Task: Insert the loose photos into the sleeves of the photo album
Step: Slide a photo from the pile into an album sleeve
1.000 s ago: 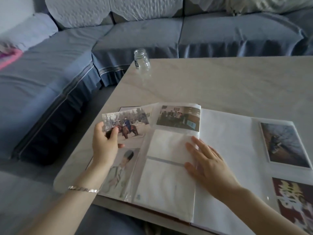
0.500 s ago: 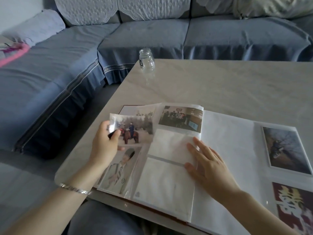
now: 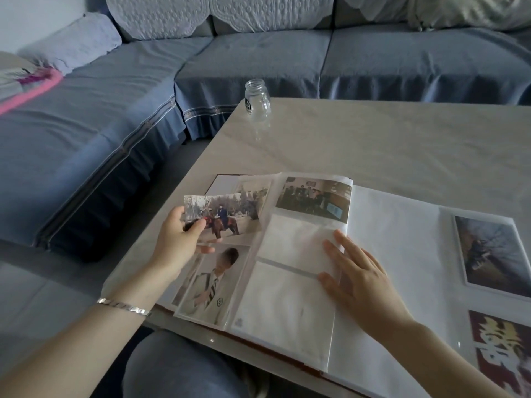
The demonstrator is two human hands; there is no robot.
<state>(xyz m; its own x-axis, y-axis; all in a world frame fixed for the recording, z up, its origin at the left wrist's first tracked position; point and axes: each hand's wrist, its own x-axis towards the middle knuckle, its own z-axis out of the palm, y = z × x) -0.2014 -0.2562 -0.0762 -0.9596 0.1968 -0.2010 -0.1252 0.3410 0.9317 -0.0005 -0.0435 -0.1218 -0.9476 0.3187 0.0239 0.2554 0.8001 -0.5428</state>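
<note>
Head view. My left grip pinches the loose photo, a rider on a horse, by its left edge, thumb on the front and fingers behind. The print sits tilted over the upper part of the album's left-hand page. A faded picture peeks out behind it, and a portrait fills the sleeve just below. I cannot tell whether the print's right edge has entered a sleeve or only lies over the plastic.

My right grip is flat with its fingers straight. It holds nothing and presses down on the outer edge of the half-turned sleeve page. On that page a group photo fills the top sleeve. The middle sleeve and the bottom sleeve look empty. Two more photos lie on the far right of the album. The album lies open on the bench, and a glass jar stands at the bench's far corner, well apart from it.

As I judge it, the print is very light, thin and glossy. It should bend easily and may buckle if I push it from one corner. Holding it by the trailing edge looks right, since that leaves the leading edge free to enter. The sleeve plastic looks limp and clingy, so I would hold the page flat near the sleeve's mouth. I would also keep my fingers off the face of the print, because it should smudge easily.
</note>
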